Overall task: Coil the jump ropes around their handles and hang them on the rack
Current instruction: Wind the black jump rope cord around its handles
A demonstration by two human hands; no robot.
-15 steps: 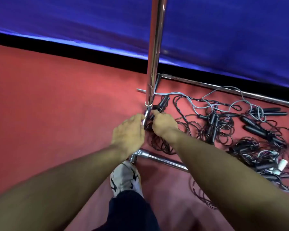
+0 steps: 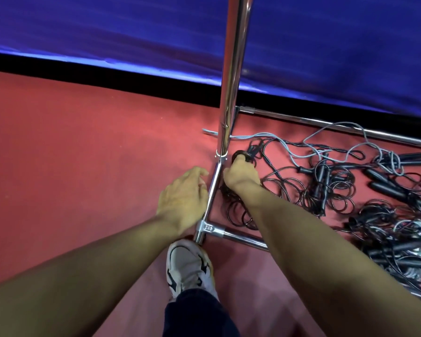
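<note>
My right hand (image 2: 241, 177) grips the black handles of a jump rope (image 2: 244, 155), just right of the chrome rack's upright pole (image 2: 231, 81). That rope's black coils hang below my wrist onto the floor. My left hand (image 2: 184, 198) hovers left of the rack's base bar (image 2: 212, 193), fingers loosely curled and holding nothing. A tangle of black jump ropes (image 2: 331, 188) and one grey rope (image 2: 326, 147) lies on the red floor inside the rack's base.
The rack's lower chrome bars (image 2: 243, 237) frame the rope pile, with another bar (image 2: 326, 124) at the back. My white shoe (image 2: 188, 266) stands by the corner joint. A blue wall (image 2: 107, 32) runs behind. Red floor (image 2: 71, 154) spreads to the left.
My left hand has let go and drawn back to the left of the base bar. My right hand has lifted the rope handles slightly up and right.
</note>
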